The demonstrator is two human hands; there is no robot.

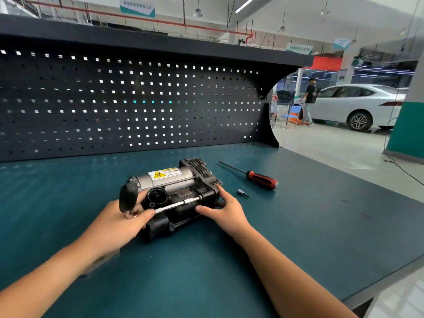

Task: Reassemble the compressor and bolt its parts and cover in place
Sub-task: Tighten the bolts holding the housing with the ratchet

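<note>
The compressor, black with a silver cylinder and a yellow warning label, lies on the green bench top. My left hand grips a black-handled driver whose silver shaft runs across the compressor's front to a bolt on the black housing. My right hand grasps the compressor's right end, fingers on its top and thumb on its front.
A red-and-black screwdriver lies to the right of the compressor, with a small socket bit just in front of it. A dark pegboard closes the back of the bench. The bench's right edge drops off to the shop floor.
</note>
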